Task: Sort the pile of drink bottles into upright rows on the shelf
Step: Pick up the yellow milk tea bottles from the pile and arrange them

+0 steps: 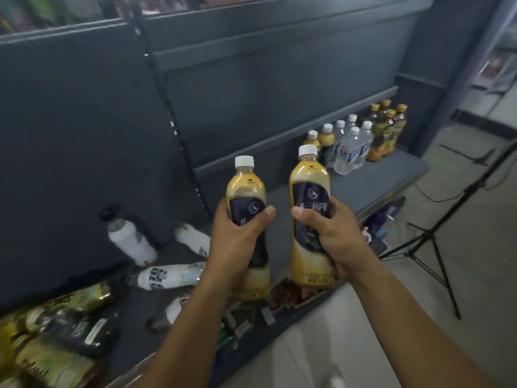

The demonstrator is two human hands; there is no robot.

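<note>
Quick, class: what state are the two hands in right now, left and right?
Left hand: closed round a yellow bottle, held upright.
Right hand: closed round a second yellow bottle, also upright.

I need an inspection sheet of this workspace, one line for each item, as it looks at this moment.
Surface: dark grey shelf, bare in its middle part.
Job's things: left bottle and right bottle, both yellow with white caps, held upright; upright rows at the far right end; lying bottles, white and green-labelled, at the left end.
Clutter: brownish packets on a lower level under the shelf edge.
Grippers: left hand grips the left bottle; right hand grips the right bottle.
Cables: one dark cable on the floor, near a tripod.
Surroundings: higher shelves with blurred goods.
</note>
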